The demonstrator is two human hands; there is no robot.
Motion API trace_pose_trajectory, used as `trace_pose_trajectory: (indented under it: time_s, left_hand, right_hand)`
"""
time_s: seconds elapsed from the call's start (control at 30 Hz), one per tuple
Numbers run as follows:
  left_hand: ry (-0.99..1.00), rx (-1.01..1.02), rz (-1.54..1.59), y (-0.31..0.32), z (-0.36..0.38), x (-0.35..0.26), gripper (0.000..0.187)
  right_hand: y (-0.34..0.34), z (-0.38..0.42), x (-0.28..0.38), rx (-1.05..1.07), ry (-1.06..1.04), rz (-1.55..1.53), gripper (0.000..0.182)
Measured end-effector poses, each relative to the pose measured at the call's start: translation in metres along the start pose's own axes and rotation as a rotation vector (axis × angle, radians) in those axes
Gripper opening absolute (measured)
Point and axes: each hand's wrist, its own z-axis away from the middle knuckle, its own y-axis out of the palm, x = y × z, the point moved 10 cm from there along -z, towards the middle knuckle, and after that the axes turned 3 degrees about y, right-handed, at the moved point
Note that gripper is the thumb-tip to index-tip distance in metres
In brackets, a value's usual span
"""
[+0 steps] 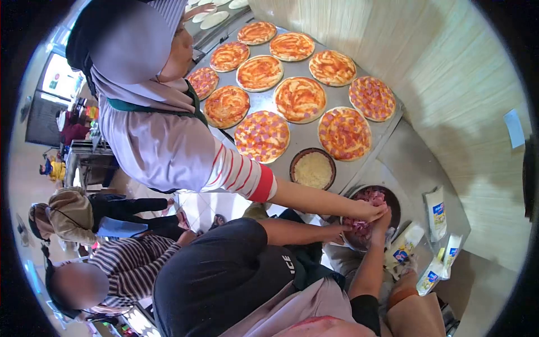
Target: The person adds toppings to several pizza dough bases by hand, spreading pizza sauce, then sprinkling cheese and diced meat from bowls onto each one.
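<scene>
A dark round bowl (394, 203) holds pink diced meat (371, 196). My left hand (337, 233) grips the bowl's left side, with its fingers at the rim. My right hand (382, 221) is over the bowl's right part, fingers closed and partly hidden; what they hold cannot be made out. A co-worker's hand (369, 210) reaches into the same bowl from the left and touches or overlaps my right fingers. Beside it stands a bowl of grated white topping (313, 170).
Several sauced pizza bases (300, 99) lie on a metal table (387, 132), some topped with pink cubes. White packages (437, 213) are at the right, one near another person's hand (409, 265). A co-worker (151, 140) leans in from the left. More people stand behind.
</scene>
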Motion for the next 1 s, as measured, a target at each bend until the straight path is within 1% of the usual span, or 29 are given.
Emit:
trace_pose_trajectory:
  time_s: [0.07, 0.1, 0.13, 0.2, 0.23, 0.27, 0.33, 0.37, 0.4, 0.47, 0.5, 0.53, 0.57, 0.6, 0.63, 0.67, 0.73, 0.77, 0.8, 0.87, 0.9, 0.93, 0.97, 1.0]
  left_hand:
    - [0.01, 0.021, 0.059, 0.01, -0.005, -0.01, 0.058]
    - [0.01, 0.023, 0.067, 0.014, -0.005, -0.013, 0.056]
    - [0.01, 0.027, 0.074, 0.015, -0.003, -0.015, 0.055]
    - [0.006, 0.036, 0.078, 0.021, 0.003, -0.02, 0.052]
    - [0.007, 0.041, 0.076, 0.023, 0.006, -0.023, 0.05]
    - [0.01, 0.05, 0.072, 0.027, 0.008, -0.026, 0.048]
    - [0.02, 0.056, 0.067, 0.029, 0.013, -0.027, 0.045]
    - [0.023, 0.064, 0.057, 0.033, 0.017, -0.027, 0.044]
    - [0.023, 0.073, 0.052, 0.037, 0.023, -0.03, 0.042]
    - [0.023, 0.077, 0.031, 0.039, 0.036, -0.029, 0.039]
    - [0.026, 0.075, 0.018, 0.039, 0.042, -0.031, 0.038]
    - [0.03, 0.075, 0.006, 0.039, 0.049, -0.034, 0.036]
    - [0.039, 0.073, -0.005, 0.04, 0.056, -0.038, 0.035]
    - [0.05, 0.075, -0.015, 0.042, 0.063, -0.043, 0.034]
    - [0.065, 0.074, -0.021, 0.042, 0.07, -0.051, 0.032]
    - [0.081, 0.077, -0.032, 0.046, 0.079, -0.061, 0.031]
    - [0.109, 0.08, -0.052, 0.049, 0.093, -0.074, 0.029]
    - [0.121, 0.066, -0.069, 0.044, 0.099, -0.076, 0.028]
    - [0.129, 0.062, -0.075, 0.044, 0.107, -0.083, 0.027]
    - [0.121, -0.004, -0.056, 0.04, 0.124, -0.091, 0.028]
    - [0.126, -0.053, -0.04, 0.034, 0.13, -0.095, 0.031]
    - [0.125, -0.043, -0.047, 0.033, 0.135, -0.097, 0.031]
    - [0.171, -0.034, -0.04, 0.03, 0.141, -0.104, 0.034]
    - [0.222, -0.029, -0.028, 0.026, 0.151, -0.114, 0.038]
  right_hand:
    - [-0.005, 0.015, -0.07, -0.095, 0.538, -0.484, 0.028]
    - [-0.011, 0.01, -0.074, 0.001, 0.479, -0.143, 0.03]
    - [-0.015, 0.015, -0.085, -0.009, 0.483, -0.126, 0.03]
    - [0.006, 0.035, -0.092, 0.03, 0.713, -0.919, 0.032]
    - [0.016, 0.037, -0.094, 0.067, 0.802, -1.156, 0.032]
    - [0.008, 0.042, -0.098, 0.051, 0.802, -1.139, 0.032]
    - [0.001, 0.053, -0.06, -0.027, 0.87, -1.372, 0.026]
    - [0.004, 0.051, -0.075, 0.073, 0.785, -1.515, 0.025]
    - [-0.003, 0.053, -0.072, 0.047, 0.781, -1.504, 0.025]
    - [-0.02, 0.052, -0.073, -0.118, 0.766, -1.144, 0.022]
    - [-0.033, 0.05, -0.045, -0.06, 0.683, -1.034, 0.018]
    - [-0.044, 0.049, -0.039, -0.078, 0.673, -1.029, 0.018]
    - [-0.056, 0.047, -0.033, -0.061, 0.663, -0.733, 0.018]
    - [-0.069, 0.043, -0.014, -0.043, 0.649, -0.438, 0.017]
    - [-0.08, 0.038, 0.011, -0.046, 0.592, -0.309, 0.018]
    - [-0.081, 0.034, 0.004, -0.062, 0.591, -0.302, 0.018]
    - [-0.086, 0.02, 0.003, -0.029, 0.383, -0.29, 0.017]
    - [-0.08, 0.026, 0.006, 0.041, 0.524, -0.468, 0.017]
    - [-0.073, 0.032, 0.027, 0.106, 0.661, -0.654, 0.017]
    - [-0.068, 0.028, 0.089, 0.201, 0.648, -0.691, 0.018]
    - [-0.072, 0.026, 0.107, 0.181, 0.647, -0.689, 0.018]
    - [-0.069, 0.02, 0.13, 0.204, 0.596, -0.781, 0.018]
    - [-0.066, 0.017, 0.152, 0.235, 0.538, -0.87, 0.019]
    - [-0.063, 0.014, 0.164, 0.238, 0.528, -0.868, 0.019]
